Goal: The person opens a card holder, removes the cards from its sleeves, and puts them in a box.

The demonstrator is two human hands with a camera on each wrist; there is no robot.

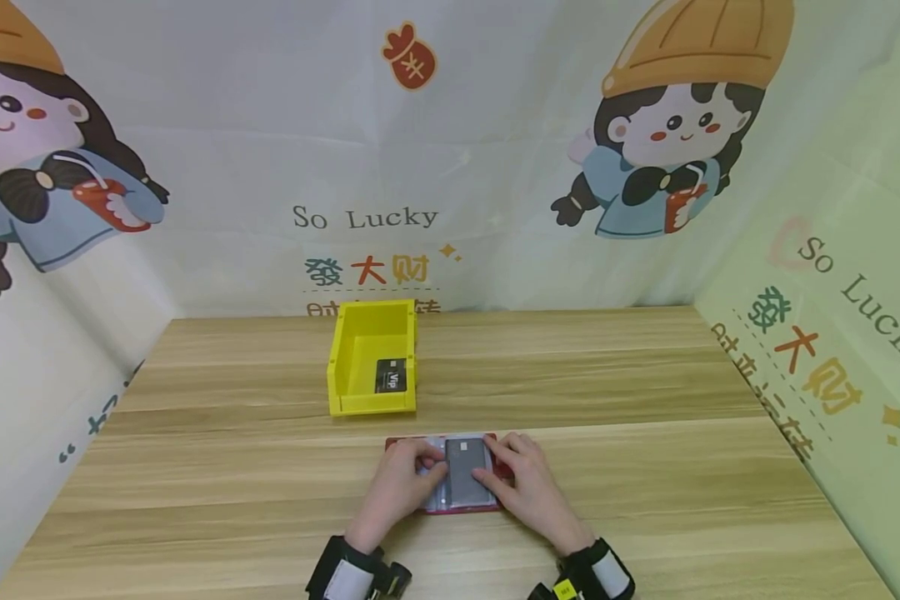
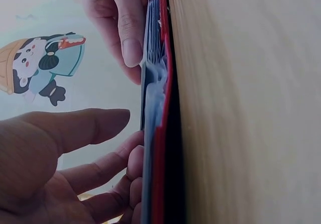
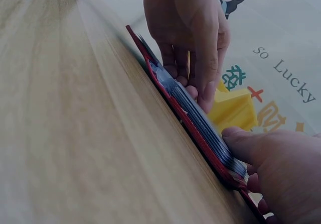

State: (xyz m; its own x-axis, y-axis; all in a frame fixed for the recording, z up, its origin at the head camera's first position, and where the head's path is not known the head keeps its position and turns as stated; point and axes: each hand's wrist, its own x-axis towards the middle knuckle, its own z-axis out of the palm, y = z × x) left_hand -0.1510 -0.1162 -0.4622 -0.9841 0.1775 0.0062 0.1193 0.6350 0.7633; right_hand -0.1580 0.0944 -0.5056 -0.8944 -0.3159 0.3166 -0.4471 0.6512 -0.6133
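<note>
An open card holder (image 1: 433, 497) with a red cover and clear plastic sleeves lies on the wooden table. In its right-hand sleeve sits a dark grey card (image 1: 465, 492) with a small pale chip. My left hand (image 1: 405, 483) rests over the left page, its fingertips touching the sleeves beside the card; in the left wrist view its thumb stands apart from the page. At the right side, my right hand (image 1: 528, 487) holds the holder, thumb on the sleeves and other fingers by the edge. The right wrist view shows the stacked sleeves (image 3: 200, 126) edge-on above the red cover.
A yellow bin (image 1: 371, 408) stands farther back, left of centre, with a black card (image 1: 391, 376) marked "Vip" inside. Printed cloth walls (image 1: 495, 167) enclose the table (image 1: 607, 375) at the back and sides. Each wrist wears a black strap with a camera.
</note>
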